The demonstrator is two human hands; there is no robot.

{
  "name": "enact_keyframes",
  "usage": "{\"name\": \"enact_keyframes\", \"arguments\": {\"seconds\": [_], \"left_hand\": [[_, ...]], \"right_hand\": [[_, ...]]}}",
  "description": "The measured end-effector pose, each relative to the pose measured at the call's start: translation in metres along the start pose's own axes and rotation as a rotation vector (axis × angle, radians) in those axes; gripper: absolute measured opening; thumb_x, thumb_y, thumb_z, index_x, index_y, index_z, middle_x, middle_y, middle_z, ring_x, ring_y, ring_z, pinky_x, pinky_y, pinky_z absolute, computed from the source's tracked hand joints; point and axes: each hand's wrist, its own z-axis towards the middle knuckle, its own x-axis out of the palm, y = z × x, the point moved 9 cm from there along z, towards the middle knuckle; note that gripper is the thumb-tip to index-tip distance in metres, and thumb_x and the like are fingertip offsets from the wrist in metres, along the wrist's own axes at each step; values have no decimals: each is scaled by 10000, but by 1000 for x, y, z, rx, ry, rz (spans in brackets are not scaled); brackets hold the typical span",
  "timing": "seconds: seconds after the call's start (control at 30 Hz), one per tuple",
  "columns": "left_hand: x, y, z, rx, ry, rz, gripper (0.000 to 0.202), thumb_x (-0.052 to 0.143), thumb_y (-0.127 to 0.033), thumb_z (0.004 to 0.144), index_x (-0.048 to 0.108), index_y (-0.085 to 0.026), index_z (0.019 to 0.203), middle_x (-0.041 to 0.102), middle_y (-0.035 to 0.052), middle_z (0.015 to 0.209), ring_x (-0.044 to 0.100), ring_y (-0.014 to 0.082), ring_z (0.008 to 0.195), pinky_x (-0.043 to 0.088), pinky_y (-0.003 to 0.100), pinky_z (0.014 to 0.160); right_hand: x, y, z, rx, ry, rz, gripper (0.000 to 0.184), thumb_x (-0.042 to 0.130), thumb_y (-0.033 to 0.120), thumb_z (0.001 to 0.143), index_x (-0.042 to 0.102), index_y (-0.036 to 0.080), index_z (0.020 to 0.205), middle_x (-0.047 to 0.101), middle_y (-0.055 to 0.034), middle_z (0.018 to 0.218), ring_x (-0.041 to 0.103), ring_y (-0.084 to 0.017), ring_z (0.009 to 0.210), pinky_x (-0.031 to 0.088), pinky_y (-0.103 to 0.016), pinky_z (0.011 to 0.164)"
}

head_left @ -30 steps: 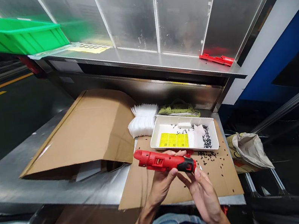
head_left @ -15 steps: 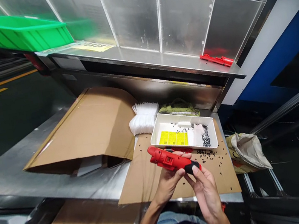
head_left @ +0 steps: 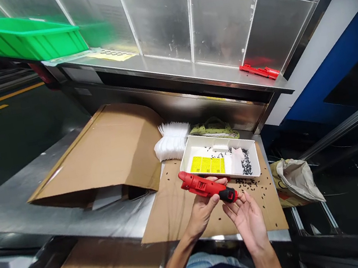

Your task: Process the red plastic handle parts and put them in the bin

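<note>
- Head view shows a shiny metal table (head_left: 41,212) in front of me, with a shelf (head_left: 189,72) above it.
- A cardboard sheet (head_left: 175,217) lies flat on the table under my hands. I think it is there to catch small things and keep the metal safe.
- A white tray (head_left: 257,157) sits on the far end of the sheet, close enough for me to reach. It holds yellow labels (head_left: 206,165) and a pile of black bits (head_left: 247,163).
- The tool (head_left: 204,186) is up in the air just over the sheet, right in front of the tray. It is long and red, with a black end that points to my right and a little down.
- My left hand (head_left: 201,210) is closed around the middle of the tool from below. I think that keeps it steady.
- My right hand (head_left: 246,221) is wide open, palm up, and holds nothing. Its fingertips are just under the black end.
- More black bits lie loose on the sheet beside the tray.
</note>
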Motion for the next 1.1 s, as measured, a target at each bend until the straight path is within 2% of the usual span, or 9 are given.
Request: {"name": "enact_keyframes", "arguments": {"seconds": [0.3, 0.47, 0.57, 0.7, 0.77, 0.87, 0.93, 1.03, 1.1], "left_hand": [[-10, 0, 15, 21, -39, 6, 615, 745, -502, 789, 570, -199, 1295, 714, 133, 1214, 619, 318, 1201, 399, 504, 1117], [-34, -13, 22, 3, -187, -120, 648, 813, -494, 723, 568, -208, 1250, 742, 120, 1146, 617, 313, 1210, 385, 477, 1127], [-42, -22, 23, -63, -224, -260, 659, 821, -557, 679, 588, -200, 1181, 760, 114, 1070, 655, 321, 1150, 454, 478, 1069], [-42, -26, 19, -110, -215, -360, 635, 822, -549, 686, 591, -196, 1160, 769, 83, 989, 679, 299, 1106, 464, 461, 1060], [-41, -26, 16, -106, -213, -383, 634, 825, -544, 687, 588, -197, 1162, 768, 74, 975, 683, 288, 1095, 458, 448, 1063], [-43, -25, 13, -89, -219, -354, 664, 800, -592, 690, 570, -203, 1177, 758, 85, 995, 693, 285, 1057, 478, 441, 1025], [-52, -27, 10, -85, -237, -205, 724, 704, -694, 721, 537, -203, 1226, 740, 110, 1042, 695, 289, 1028, 504, 435, 971], [-85, -28, 1, -114, -321, 257, 782, 460, -807, 789, 515, -189, 1265, 708, 137, 1098, 686, 280, 1006, 520, 404, 909], [-116, -24, -10, -164, -387, 503, 737, 501, -783, 763, 574, -182, 1184, 708, 124, 1060, 671, 280, 1005, 513, 382, 896]], "right_hand": [[-29, 11, 15, -234, -130, -280, 341, 677, 548, 786, 680, 232, 913, 719, -40, 1004, 672, -198, 973, 556, -384, 887], [-42, 26, 50, -342, -199, -525, 345, 674, 491, 728, 642, 199, 910, 708, -59, 909, 686, -201, 856, 559, -358, 806], [-27, 66, 76, -483, -167, -748, 423, 640, 450, 745, 636, 188, 1077, 678, -103, 1162, 619, -246, 1141, 470, -414, 1011], [3, 122, 92, -721, -144, -1057, 560, 565, 419, 803, 552, 181, 1309, 445, -106, 1496, 275, -248, 1460, 187, -441, 1210], [12, 132, 92, -801, -125, -1193, 501, 530, 410, 830, 578, 174, 1269, 474, -118, 1463, 338, -248, 1421, 237, -441, 1191], [13, 118, 91, -840, -89, -1379, 381, 461, 395, 872, 639, 159, 1113, 584, -145, 1290, 568, -241, 1174, 465, -402, 995], [9, 94, 93, -829, -61, -1513, 350, 416, 362, 899, 650, 151, 1052, 640, -142, 1161, 639, -225, 976, 519, -368, 842], [7, 46, 99, -788, 18, -1734, 309, 403, 283, 920, 658, 165, 1049, 694, -105, 1019, 655, -209, 809, 504, -330, 722], [11, 11, 105, -764, 102, -1882, 276, 436, 216, 911, 662, 184, 1066, 703, -93, 1012, 660, -209, 803, 482, -305, 680]]}}
